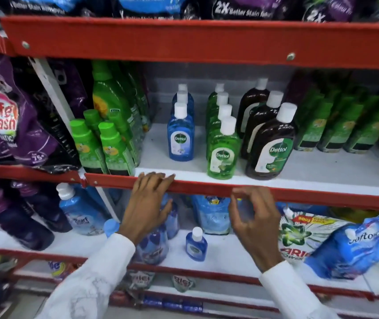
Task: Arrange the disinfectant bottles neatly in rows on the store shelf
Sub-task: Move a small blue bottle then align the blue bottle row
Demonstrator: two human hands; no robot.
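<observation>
On the white middle shelf (322, 173) stand three front-to-back rows of white-capped disinfectant bottles: a blue row (180, 139), a green row (223, 155) and a brown row (270, 153). A small blue disinfectant bottle (196, 246) stands alone on the shelf below. My left hand (148, 203) rests with its fingertips on the red front lip of the middle shelf and holds nothing. My right hand (253, 217) hovers just below that lip, fingers curled and apart, empty.
Green bottles with green caps (112, 146) crowd the left of the middle shelf; more green bottles (336, 127) stand at the right. Purple detergent pouches (6, 120) hang at far left. The lower shelf holds blue refill pouches (211, 215), a white detergent pack (299, 236) and a blue softener pouch (356, 247).
</observation>
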